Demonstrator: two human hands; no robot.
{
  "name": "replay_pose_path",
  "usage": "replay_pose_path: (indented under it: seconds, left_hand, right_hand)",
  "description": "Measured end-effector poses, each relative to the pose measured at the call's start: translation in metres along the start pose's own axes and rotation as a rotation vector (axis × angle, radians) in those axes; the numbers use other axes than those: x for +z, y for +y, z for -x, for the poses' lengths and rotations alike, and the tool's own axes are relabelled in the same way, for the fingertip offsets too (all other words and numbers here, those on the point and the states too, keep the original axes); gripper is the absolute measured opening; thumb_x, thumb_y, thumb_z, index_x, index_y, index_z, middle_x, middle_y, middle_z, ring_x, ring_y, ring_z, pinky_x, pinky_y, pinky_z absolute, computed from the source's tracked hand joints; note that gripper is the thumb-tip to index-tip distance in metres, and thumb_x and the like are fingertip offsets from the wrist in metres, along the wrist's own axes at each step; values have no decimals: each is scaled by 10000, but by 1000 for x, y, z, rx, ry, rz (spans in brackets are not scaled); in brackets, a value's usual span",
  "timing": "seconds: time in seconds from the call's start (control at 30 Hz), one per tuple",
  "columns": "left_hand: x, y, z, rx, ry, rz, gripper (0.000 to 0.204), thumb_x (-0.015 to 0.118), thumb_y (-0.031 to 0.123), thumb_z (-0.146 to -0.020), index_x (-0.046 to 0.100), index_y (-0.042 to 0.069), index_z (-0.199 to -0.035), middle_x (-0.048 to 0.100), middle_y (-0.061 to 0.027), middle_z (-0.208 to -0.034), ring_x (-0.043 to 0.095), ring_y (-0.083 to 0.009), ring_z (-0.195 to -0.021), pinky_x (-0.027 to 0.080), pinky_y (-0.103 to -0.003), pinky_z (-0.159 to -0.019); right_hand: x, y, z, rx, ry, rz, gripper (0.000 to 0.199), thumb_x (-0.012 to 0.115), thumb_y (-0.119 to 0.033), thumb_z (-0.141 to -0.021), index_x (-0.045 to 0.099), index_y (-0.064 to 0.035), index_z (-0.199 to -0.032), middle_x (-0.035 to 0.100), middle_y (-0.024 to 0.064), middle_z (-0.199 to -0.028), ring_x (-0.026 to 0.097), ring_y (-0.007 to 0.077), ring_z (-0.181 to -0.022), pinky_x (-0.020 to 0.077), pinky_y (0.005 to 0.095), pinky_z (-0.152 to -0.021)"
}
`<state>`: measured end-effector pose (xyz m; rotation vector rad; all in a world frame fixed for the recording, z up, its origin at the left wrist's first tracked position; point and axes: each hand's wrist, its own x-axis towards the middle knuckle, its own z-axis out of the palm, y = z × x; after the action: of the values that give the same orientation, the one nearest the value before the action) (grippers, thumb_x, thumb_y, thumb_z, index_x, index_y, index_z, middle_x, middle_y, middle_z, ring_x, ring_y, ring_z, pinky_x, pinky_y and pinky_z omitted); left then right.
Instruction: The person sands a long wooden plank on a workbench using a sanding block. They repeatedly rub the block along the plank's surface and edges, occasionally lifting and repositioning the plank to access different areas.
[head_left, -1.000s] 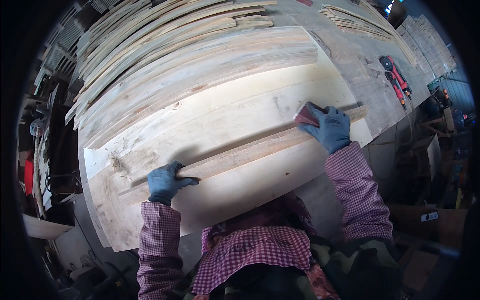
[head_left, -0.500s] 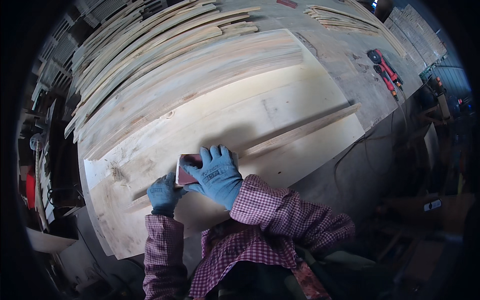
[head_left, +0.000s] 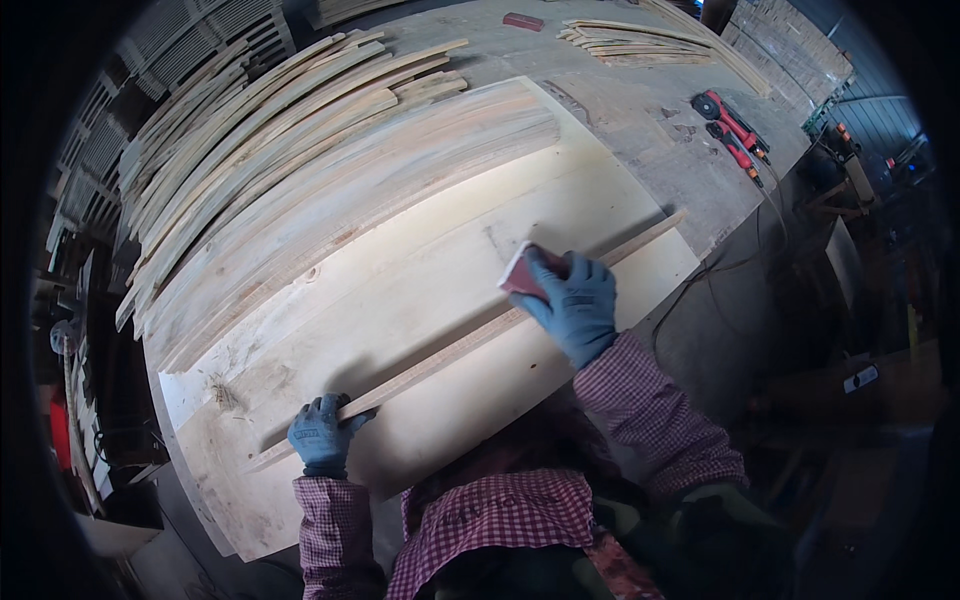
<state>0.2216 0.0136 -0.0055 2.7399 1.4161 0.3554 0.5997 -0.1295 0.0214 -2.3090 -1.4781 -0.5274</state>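
Note:
My left hand (head_left: 320, 436), in a blue-grey glove, is closed around a long narrow wooden strip (head_left: 440, 364) near its left end. The strip lies slantwise across a wide pale wooden board (head_left: 475, 415). Further right, my right hand (head_left: 582, 308), gloved alike, grips a sanding block (head_left: 520, 275) with a dark red face and a pale edge. The block is at the strip's far side, toward its right part; whether it touches the strip I cannot tell. Part of the block is hidden behind my fingers.
Flat planks (head_left: 370, 175) lie side by side on the board's far half. Behind them is a spread pile of rough slats (head_left: 270, 115). Two red power tools (head_left: 735, 130) with a cable sit at the right. More slats (head_left: 635, 45) and a dark red block (head_left: 523, 21) lie farther back.
My right hand has moved right along the strip with the sanding block, away from my left hand. My left hand still holds the strip. The view has shifted slightly.

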Motion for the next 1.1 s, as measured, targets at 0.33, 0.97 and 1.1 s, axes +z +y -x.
replay_pose_path:
  seconds: [0.33, 0.97, 1.1]
  left_hand:
    - [-28, -124, 66, -32, -43, -133, 457, 885, 504, -570, 689, 184, -830, 676, -31, -765, 645, -270, -716, 504, -425, -635]
    - [2, 16, -5, 29, -100, -105, 659, 826, 557, -645, 645, 110, -1093, 639, -82, -976, 596, -311, -905, 468, -458, -786]
    - [4, 9, -13, 73, -95, -81, 669, 828, 561, -634, 646, 91, -1074, 639, -84, -983, 591, -320, -919, 459, -460, -803]
  right_hand:
    - [-2, -63, -9, -178, -151, -158, 622, 676, -632, -781, 612, -320, -1316, 511, 106, -1120, 467, 309, -1043, 382, 472, -943]
    - [22, 133, -69, 424, -219, 232, 671, 601, -703, -819, 577, -322, -1370, 580, 132, -1040, 558, 301, -991, 410, 473, -890]
    - [26, -7, -31, 84, -94, -36, 652, 685, -640, -776, 586, -317, -1334, 505, 111, -1042, 485, 291, -989, 398, 464, -851]
